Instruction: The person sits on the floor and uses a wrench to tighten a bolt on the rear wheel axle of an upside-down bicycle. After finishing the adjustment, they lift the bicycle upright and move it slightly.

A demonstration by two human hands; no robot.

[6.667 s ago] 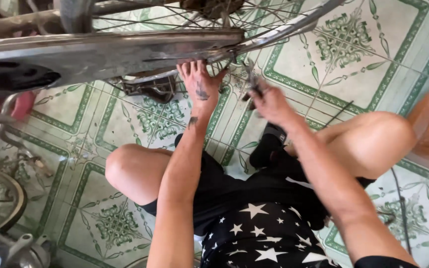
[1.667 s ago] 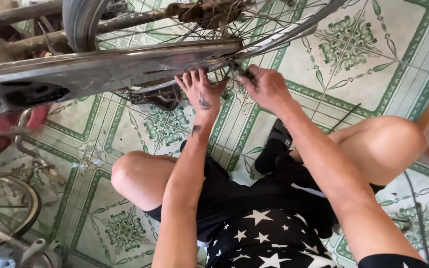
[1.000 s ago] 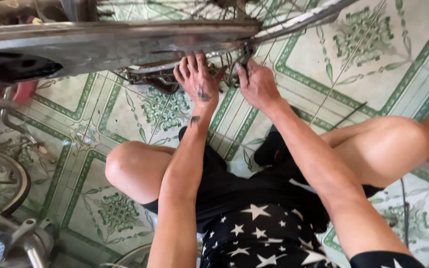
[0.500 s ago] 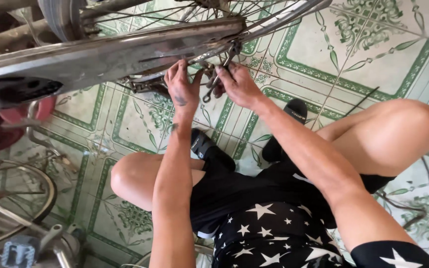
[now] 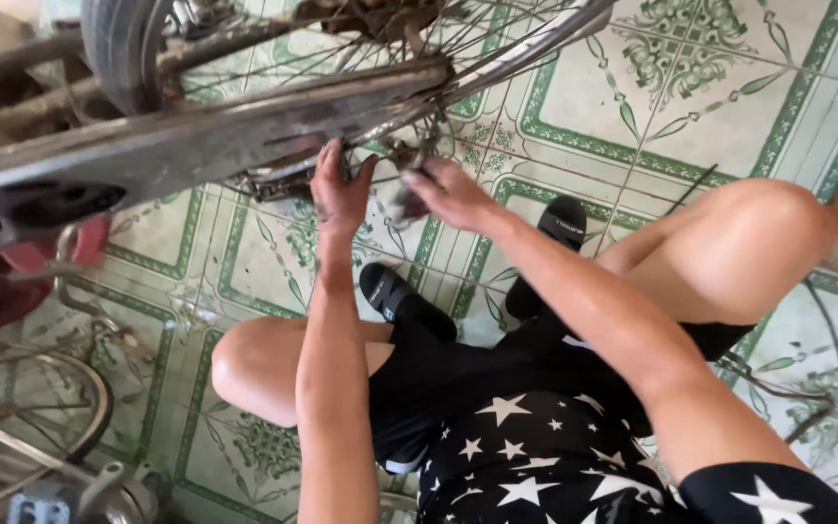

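left hand (image 5: 339, 189) grips the lower edge of the bicycle chain guard (image 5: 196, 146), fingers curled on it; its long axis runs from lower left up to the right. right hand (image 5: 448, 192) pinches a small rusty part (image 5: 409, 199), fingers closed, just beneath the spoked wheel (image 5: 497, 49), above the tiled floor (image 5: 729, 107).
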